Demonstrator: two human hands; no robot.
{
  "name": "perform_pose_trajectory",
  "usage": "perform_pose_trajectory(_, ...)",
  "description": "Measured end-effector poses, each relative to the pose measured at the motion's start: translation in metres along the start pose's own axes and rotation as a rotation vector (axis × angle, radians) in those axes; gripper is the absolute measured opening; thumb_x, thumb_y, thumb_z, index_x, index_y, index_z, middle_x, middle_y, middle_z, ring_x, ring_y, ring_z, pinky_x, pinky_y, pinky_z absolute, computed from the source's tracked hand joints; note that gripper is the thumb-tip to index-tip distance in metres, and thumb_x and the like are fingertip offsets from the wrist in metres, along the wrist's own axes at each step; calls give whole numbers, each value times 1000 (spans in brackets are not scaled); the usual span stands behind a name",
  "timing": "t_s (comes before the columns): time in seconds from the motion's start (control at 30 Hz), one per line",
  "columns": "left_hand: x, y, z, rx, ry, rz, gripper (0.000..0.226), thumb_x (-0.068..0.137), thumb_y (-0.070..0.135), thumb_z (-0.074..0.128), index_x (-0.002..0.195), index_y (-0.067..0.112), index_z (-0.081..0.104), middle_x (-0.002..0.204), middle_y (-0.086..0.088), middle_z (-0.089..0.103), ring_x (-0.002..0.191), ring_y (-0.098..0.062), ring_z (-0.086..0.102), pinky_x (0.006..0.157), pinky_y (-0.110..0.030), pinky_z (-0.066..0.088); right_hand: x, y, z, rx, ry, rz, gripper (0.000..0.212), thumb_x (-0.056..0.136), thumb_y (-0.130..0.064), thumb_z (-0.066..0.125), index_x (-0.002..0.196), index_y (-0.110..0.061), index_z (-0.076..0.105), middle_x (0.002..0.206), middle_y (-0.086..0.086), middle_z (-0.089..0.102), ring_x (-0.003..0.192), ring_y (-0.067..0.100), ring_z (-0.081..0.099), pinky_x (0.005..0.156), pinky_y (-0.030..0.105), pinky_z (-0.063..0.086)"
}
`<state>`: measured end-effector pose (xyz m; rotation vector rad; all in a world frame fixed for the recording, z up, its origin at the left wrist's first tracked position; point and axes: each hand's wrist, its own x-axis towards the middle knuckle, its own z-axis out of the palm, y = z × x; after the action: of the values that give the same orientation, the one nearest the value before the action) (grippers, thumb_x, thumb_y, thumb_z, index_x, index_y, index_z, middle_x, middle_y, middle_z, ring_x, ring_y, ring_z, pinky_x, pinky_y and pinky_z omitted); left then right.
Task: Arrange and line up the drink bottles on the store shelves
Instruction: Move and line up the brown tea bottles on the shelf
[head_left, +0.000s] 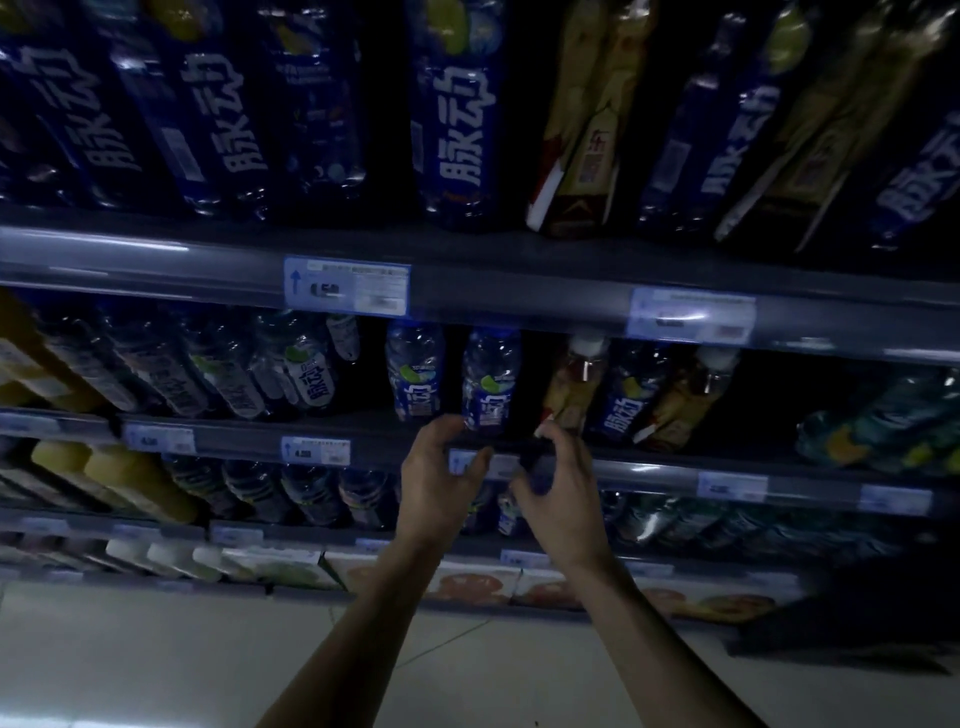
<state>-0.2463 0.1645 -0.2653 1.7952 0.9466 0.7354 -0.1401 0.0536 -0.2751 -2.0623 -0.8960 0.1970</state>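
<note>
Blue-labelled drink bottles stand in rows on dim store shelves. One blue bottle (491, 384) stands at the front of the middle shelf, with a second blue bottle (415, 371) to its left and yellow tea bottles (569, 387) to its right. My left hand (441, 478) hovers just below it, in front of the shelf rail (649, 467), fingers curled and apart, holding nothing. My right hand (563, 483) is beside it, thumb and fingers curved around something dark; the picture is too dim to tell what. Under both hands a lower-shelf bottle (511, 514) shows.
Large blue bottles (457, 119) and yellow cartons (582, 130) fill the top shelf. Leaning blue bottles (306, 369) crowd the middle shelf's left. Green-wrapped bottles (883, 421) lie at the right. Juice cartons (478, 582) line the bottom shelf above a pale floor (182, 665).
</note>
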Motion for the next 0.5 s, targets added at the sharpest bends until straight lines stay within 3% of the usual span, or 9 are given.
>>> perform_pose_trajectory(0.17, -5, 28, 52, -12, -36, 1, 49, 84, 26, 70, 128, 23, 49, 122, 11, 52, 112, -4, 47, 89, -18, 37, 6, 37, -41, -30, 99, 67, 61, 87, -33, 64, 141, -21, 37, 139, 1, 43, 124, 18, 46, 95, 22, 39)
perform_pose_trajectory(0.33, 1, 40, 99, -3, 21, -3, 66, 81, 25, 73, 138, 21, 38, 136, 2, 44, 121, -8, 42, 96, -21, 34, 21, 72, -73, -8, 245, 99, 54, 86, -27, 66, 134, -15, 45, 128, 5, 49, 117, 20, 49, 93, 16, 32)
perform_pose_trajectory(0.43, 8, 41, 121, 24, 107, 14, 68, 79, 32, 74, 136, 21, 38, 130, 2, 44, 114, -8, 44, 92, -26, 39, 32, 88, -80, -8, 323, 103, 48, 84, -23, 68, 126, -14, 47, 122, 7, 46, 112, 22, 48, 89, 24, 38)
perform_pose_trajectory(0.5, 12, 40, 135, 24, 157, -17, 70, 78, 34, 75, 136, 21, 38, 128, 2, 43, 114, -10, 45, 90, -26, 40, 36, 97, -79, 14, 392, 92, 49, 82, -18, 69, 124, -12, 45, 120, 9, 44, 109, 21, 46, 87, 21, 37)
